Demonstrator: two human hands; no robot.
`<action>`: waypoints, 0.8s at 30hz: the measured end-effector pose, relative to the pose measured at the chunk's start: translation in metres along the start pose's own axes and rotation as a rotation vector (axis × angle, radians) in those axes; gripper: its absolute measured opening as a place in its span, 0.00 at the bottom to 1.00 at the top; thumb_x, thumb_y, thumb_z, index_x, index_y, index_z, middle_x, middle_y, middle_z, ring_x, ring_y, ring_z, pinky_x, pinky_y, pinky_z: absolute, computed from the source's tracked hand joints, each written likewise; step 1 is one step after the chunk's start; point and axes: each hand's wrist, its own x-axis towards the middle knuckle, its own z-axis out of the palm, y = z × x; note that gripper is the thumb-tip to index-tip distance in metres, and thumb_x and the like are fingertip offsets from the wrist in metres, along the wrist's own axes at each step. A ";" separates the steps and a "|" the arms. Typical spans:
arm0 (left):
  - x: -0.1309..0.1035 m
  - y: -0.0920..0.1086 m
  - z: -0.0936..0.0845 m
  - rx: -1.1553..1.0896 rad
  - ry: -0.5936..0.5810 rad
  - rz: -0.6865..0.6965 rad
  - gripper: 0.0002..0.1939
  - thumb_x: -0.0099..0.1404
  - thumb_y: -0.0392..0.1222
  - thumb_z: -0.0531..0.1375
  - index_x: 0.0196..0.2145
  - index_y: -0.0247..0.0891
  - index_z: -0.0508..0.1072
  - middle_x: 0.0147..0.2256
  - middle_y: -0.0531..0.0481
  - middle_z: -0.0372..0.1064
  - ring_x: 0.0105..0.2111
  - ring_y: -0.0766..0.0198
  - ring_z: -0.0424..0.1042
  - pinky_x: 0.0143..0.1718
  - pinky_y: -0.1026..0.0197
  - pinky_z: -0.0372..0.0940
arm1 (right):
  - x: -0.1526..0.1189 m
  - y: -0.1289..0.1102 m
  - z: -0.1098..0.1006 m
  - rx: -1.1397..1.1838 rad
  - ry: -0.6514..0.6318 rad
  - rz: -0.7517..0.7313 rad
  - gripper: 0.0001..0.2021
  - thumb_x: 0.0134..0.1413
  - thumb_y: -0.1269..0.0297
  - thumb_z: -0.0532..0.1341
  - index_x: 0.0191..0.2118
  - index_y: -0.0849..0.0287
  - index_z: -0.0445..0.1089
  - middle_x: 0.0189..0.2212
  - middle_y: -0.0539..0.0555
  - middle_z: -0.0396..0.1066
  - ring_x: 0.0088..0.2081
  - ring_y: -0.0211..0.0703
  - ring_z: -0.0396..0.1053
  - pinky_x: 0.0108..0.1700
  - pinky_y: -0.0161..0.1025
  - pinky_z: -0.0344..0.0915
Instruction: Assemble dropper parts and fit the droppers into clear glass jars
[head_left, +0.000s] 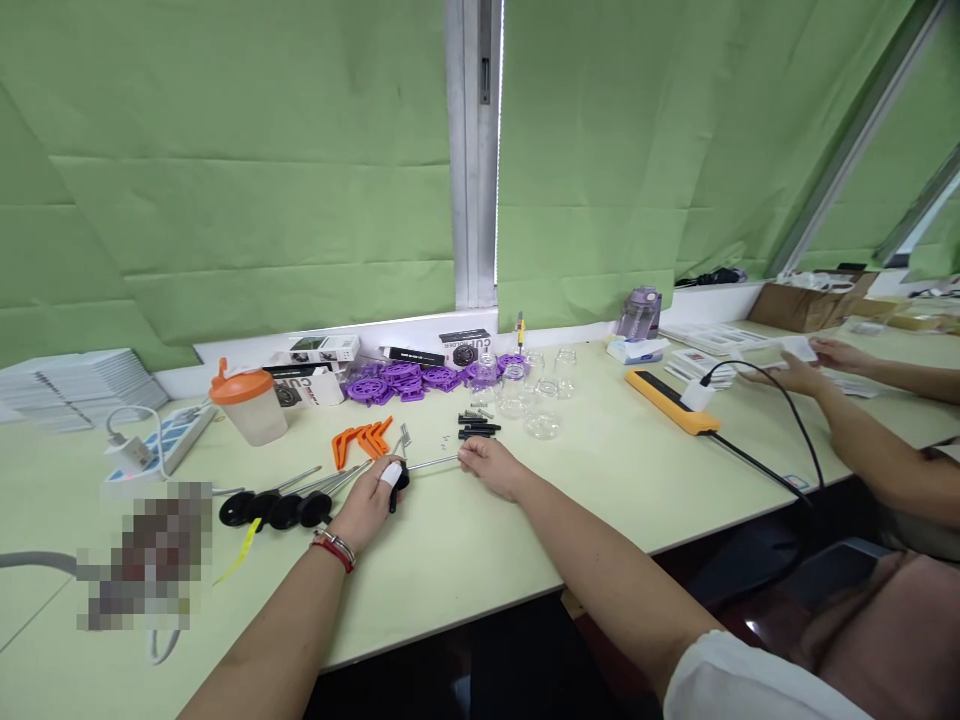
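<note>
My left hand (pixel 373 508), with a white wrap on one finger, is closed on a black disc-shaped part (pixel 400 485). A thin metal rod (pixel 435 462) runs from that part toward the right. The fingertips of my right hand (pixel 489 467) pinch the rod's far end. Left of my left hand lie several black discs (pixel 285 511) with metal rods attached. Orange L-shaped pieces (pixel 361 442) rest just behind it. Black plastic tubes (pixel 478 427), small springs (pixel 480 411) and tiny metal bits (pixel 445 441) lie behind my right hand.
Purple plastic parts (pixel 397 382), clear jars (pixel 514 390) and printed boxes (pixel 311 385) stand along the back. An orange-lidded cup (pixel 259 405) is at left. A yellow-and-black power strip (pixel 667 402) with a cable lies right. Another person's hands (pixel 795 376) hold something white.
</note>
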 end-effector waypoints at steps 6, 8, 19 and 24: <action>-0.001 0.004 0.000 0.002 -0.003 -0.016 0.22 0.64 0.55 0.47 0.46 0.37 0.66 0.23 0.53 0.62 0.21 0.65 0.59 0.23 0.64 0.56 | 0.000 -0.002 0.000 0.020 -0.002 0.021 0.11 0.54 0.57 0.56 0.29 0.59 0.65 0.25 0.49 0.66 0.24 0.34 0.56 0.31 0.34 0.56; -0.001 0.003 0.000 0.005 -0.008 -0.019 0.22 0.64 0.56 0.46 0.46 0.37 0.66 0.23 0.53 0.62 0.21 0.65 0.59 0.22 0.64 0.56 | 0.000 -0.002 0.000 0.022 -0.001 0.022 0.11 0.55 0.57 0.56 0.29 0.59 0.65 0.25 0.49 0.67 0.24 0.34 0.56 0.31 0.35 0.57; -0.002 0.006 -0.001 -0.011 -0.008 -0.002 0.21 0.63 0.55 0.47 0.44 0.37 0.67 0.22 0.53 0.63 0.20 0.65 0.59 0.21 0.64 0.56 | -0.001 -0.003 0.001 0.068 0.016 0.027 0.09 0.52 0.57 0.58 0.31 0.59 0.65 0.25 0.48 0.65 0.24 0.34 0.56 0.30 0.34 0.55; -0.002 0.006 0.000 -0.006 -0.005 0.014 0.21 0.64 0.54 0.47 0.43 0.37 0.67 0.23 0.53 0.62 0.21 0.65 0.59 0.21 0.64 0.56 | -0.001 -0.002 0.000 0.134 -0.011 0.008 0.08 0.49 0.61 0.60 0.32 0.58 0.64 0.25 0.47 0.64 0.25 0.34 0.57 0.31 0.34 0.55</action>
